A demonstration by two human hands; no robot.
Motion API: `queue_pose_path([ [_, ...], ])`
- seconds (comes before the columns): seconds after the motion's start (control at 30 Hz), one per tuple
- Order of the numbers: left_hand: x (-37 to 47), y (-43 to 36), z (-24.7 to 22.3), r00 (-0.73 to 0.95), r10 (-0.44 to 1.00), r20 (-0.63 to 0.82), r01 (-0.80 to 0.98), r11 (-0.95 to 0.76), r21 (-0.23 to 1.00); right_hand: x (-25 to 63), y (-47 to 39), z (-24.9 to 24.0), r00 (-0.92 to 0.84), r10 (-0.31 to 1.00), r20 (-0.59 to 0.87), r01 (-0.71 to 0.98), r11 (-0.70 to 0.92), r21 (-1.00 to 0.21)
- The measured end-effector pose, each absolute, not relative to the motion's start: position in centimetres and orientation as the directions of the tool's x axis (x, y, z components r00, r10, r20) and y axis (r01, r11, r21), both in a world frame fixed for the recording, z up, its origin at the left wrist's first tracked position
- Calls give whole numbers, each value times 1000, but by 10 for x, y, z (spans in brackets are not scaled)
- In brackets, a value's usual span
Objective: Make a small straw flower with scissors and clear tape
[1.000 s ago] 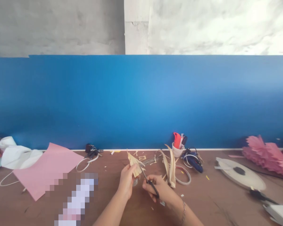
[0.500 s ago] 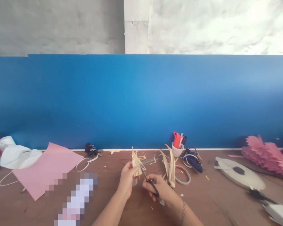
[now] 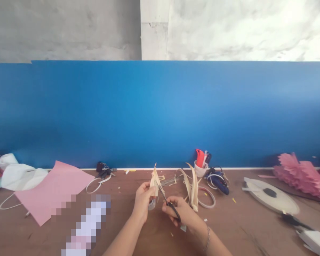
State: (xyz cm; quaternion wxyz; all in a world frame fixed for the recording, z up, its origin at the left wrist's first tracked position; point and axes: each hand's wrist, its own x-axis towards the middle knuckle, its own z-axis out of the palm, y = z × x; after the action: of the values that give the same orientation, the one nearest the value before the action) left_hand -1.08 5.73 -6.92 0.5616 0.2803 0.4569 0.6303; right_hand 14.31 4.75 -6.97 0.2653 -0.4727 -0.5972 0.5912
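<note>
A blue panel (image 3: 160, 113) stands behind the brown table (image 3: 229, 227). In front of you, your left hand (image 3: 143, 201) pinches a pale husk (image 3: 155, 180) between thumb and fingers, its pointed tip upward. Your right hand (image 3: 181, 210) grips the scissors (image 3: 173, 209) by their dark handles, blades at the husk's right side. More husk strips (image 3: 194, 190) are to the right, near a white cup (image 3: 201, 170).

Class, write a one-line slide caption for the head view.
Left hand holding a pale husk-like piece, right hand holding black-handled scissors at its edge, over a brown table.
</note>
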Motion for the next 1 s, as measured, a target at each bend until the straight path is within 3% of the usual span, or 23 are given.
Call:
queue_pose_path([
  [0.77,-12,56,-68,-160,973,-164,-446,76,892,146,48,-65,-400,883,-247,294,-132,-947],
  [1.0,-12,56,-65,-229,961,-153,-507,16,862,146,48,-63,-458,846,-272,299,-142,-944],
])
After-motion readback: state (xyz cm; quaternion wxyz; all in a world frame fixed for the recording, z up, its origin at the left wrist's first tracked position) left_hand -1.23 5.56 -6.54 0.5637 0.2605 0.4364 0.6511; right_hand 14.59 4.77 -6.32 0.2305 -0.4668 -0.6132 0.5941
